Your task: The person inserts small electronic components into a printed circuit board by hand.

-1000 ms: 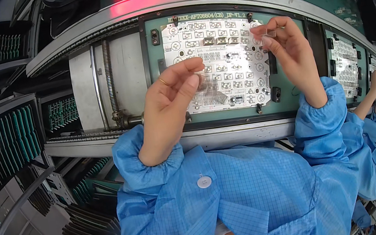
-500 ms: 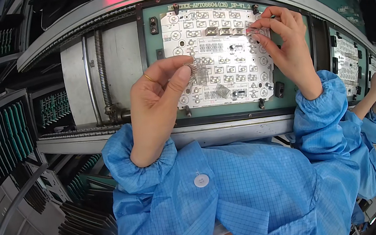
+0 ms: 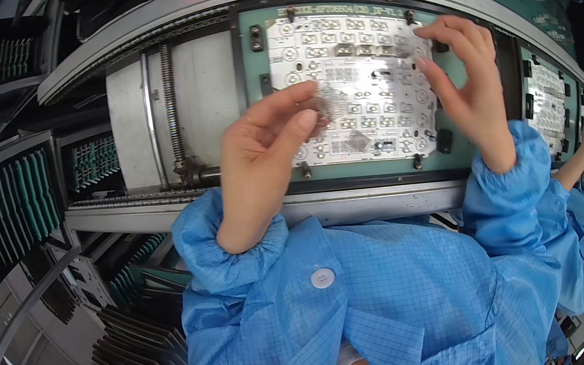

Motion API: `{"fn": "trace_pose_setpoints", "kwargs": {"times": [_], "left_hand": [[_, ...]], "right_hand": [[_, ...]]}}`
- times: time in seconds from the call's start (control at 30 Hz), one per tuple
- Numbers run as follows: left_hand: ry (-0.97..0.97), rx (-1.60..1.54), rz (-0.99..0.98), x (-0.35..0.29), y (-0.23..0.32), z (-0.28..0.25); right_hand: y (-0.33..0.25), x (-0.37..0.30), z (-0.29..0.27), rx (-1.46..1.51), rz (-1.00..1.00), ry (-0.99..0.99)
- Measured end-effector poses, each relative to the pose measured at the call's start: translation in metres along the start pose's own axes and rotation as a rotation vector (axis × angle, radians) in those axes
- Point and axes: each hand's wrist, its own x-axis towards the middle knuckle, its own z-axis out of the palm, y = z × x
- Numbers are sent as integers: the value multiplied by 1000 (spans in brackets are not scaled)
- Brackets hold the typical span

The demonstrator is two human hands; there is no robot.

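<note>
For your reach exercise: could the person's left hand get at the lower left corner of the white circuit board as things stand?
Probably yes: the left hand already hovers beside the white circuit board, nothing between them.

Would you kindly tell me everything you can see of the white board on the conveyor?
The white board is a flat rectangular panel covered in rows of small square parts, lying in a green carrier held by dark clips. The left hand holds a small clear piece over its left middle; the right hand pinches at its upper right corner.
</note>
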Motion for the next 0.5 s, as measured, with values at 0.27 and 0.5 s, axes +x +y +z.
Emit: {"fn": "trace_pose_setpoints", "kwargs": {"times": [0.27, 0.5], "left_hand": [[-6, 12, -17, -1, 1, 12], [1, 72, -34, -3, 0, 11]], "right_hand": [[-64, -11, 19, 1130, 482, -356], [-52, -15, 21, 1143, 482, -366]]}}
